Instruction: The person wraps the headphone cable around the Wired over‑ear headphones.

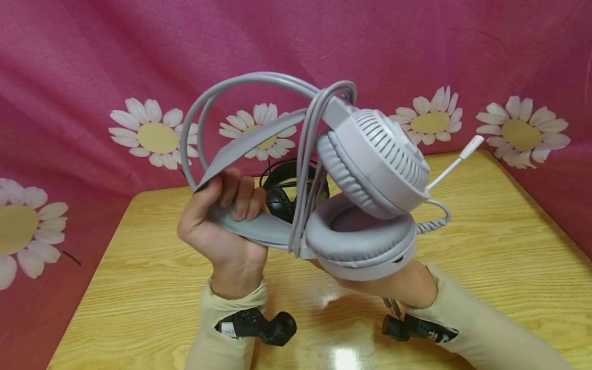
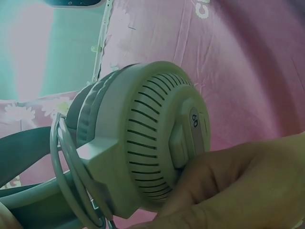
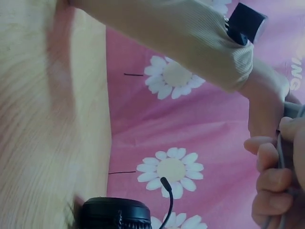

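A pale grey-white headset (image 1: 384, 149) is held up above the table, its two ear cups to the right. My left hand (image 1: 231, 216) grips its headband (image 1: 259, 136), fingers curled over the padded strap. A bundled cable (image 1: 305, 169) loops around the headband beside the cups. My right hand (image 3: 274, 186) is mostly hidden behind the cups in the head view; in the right wrist view its curled fingers and thumb pinch the cable (image 3: 280, 152). The left wrist view shows this right hand (image 2: 228, 186) beside the slotted ear cup (image 2: 147, 129). A white microphone (image 1: 470, 148) sticks out at the right.
On the wooden table (image 1: 152, 267), behind the held headset, rests a black headset (image 1: 279, 203) with a boom microphone (image 3: 167, 191). Pink cloth (image 1: 277, 36) with large daisies rises around the back and sides of the table.
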Demonstrator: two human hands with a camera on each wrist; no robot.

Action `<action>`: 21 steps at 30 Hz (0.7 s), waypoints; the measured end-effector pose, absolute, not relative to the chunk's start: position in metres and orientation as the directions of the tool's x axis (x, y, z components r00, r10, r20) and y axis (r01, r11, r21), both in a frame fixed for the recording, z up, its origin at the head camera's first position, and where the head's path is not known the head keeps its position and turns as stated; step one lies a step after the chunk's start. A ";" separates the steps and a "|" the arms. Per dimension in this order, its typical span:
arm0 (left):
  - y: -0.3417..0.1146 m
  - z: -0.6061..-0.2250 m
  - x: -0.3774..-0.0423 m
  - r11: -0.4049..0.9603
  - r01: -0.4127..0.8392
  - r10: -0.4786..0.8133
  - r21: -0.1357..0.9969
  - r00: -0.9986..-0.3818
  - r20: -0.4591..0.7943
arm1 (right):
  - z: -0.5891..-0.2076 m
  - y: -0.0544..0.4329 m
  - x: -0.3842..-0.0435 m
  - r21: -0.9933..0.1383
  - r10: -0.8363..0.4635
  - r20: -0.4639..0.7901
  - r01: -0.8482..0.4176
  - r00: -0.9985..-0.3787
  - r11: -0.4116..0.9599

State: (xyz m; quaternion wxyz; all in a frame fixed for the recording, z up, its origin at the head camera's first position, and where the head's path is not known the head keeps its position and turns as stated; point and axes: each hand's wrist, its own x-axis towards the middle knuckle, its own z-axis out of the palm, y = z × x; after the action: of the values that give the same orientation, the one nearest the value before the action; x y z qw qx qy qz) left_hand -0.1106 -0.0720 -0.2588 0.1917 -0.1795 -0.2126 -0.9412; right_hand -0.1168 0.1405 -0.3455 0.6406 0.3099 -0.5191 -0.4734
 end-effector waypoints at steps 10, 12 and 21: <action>-0.068 -0.266 -0.121 -0.750 0.514 -0.349 0.417 -0.843 0.410 | -0.334 0.111 -0.105 0.232 -0.725 0.635 -0.830 -0.265 0.507; -0.066 -0.268 -0.123 -0.710 0.553 -0.378 0.436 -0.822 0.426 | -0.335 0.105 -0.104 0.072 -0.693 0.650 -0.883 -0.312 0.465; -0.062 -0.272 -0.134 -0.620 0.624 -0.454 0.475 -0.779 0.432 | -0.338 0.102 -0.108 -0.194 -0.648 0.660 -0.920 -0.380 0.342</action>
State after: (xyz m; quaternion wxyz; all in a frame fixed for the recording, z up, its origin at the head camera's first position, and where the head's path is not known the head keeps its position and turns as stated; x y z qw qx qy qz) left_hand -0.1335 -0.0620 -0.2724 0.3030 -0.1361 -0.3132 -0.8897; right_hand -0.1078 0.1023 -0.3382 0.2431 0.5009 -0.7822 0.2795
